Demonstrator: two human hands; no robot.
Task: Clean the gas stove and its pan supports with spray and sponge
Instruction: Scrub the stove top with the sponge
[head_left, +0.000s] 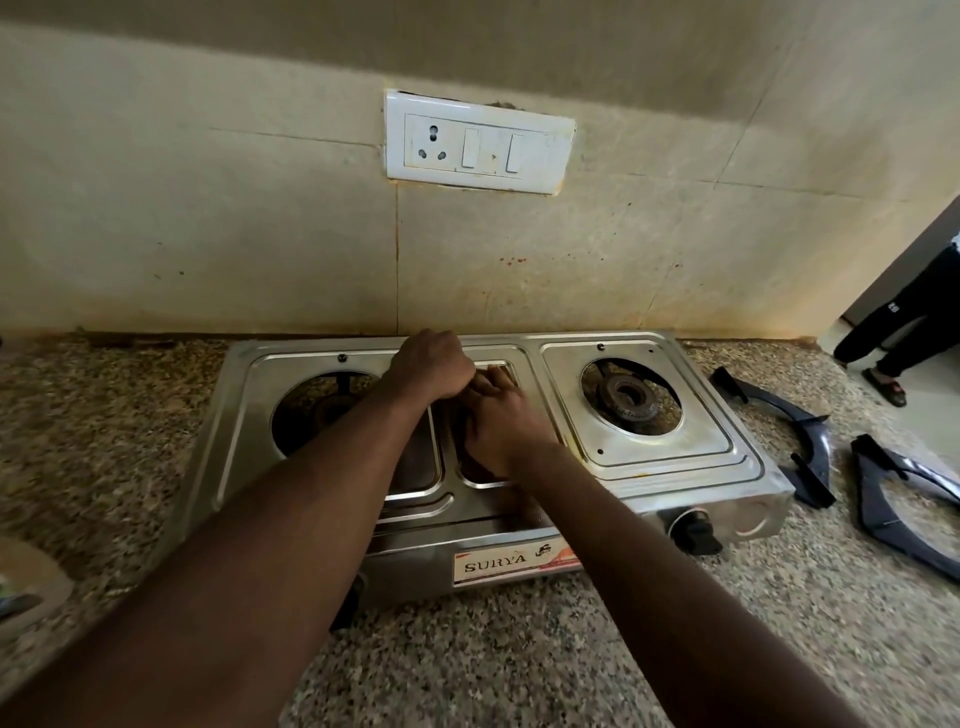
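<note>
Here's the gas stove (675, 462), a steel two-burner sitting on the speckled granite counter (519, 649). Its long axis runs left to right along the tiled wall, with the front panel, SURYA label (509, 564) and right knob (693, 527) facing the person. Both bare arms reach in over the middle of it. The left hand (428, 364) is up near the back edge, knuckles bunched and fingers curled under, but whether anything sits inside that fist I can't tell. The right hand (506, 421) lies just in front of it on the sunken centre panel, fingers stretched forward fairly straight and the tips tucked beneath the left hand, a bit blurred. No sponge or spray bottle can be made out. The right burner (628, 397) is in plain sight, while the left burner (332, 410) is half hidden by the left forearm, which also covers the stove's front left corner. Off to the right lie the two dark pan supports on the counter, the nearer one (795, 436) just beside the stove and the farther one (904, 499) clipped by the frame edge. On the wall above sits a switchboard (478, 143). At far right are someone's legs (904, 332), and at far left a round object (26, 582), cut off and unclear.
</note>
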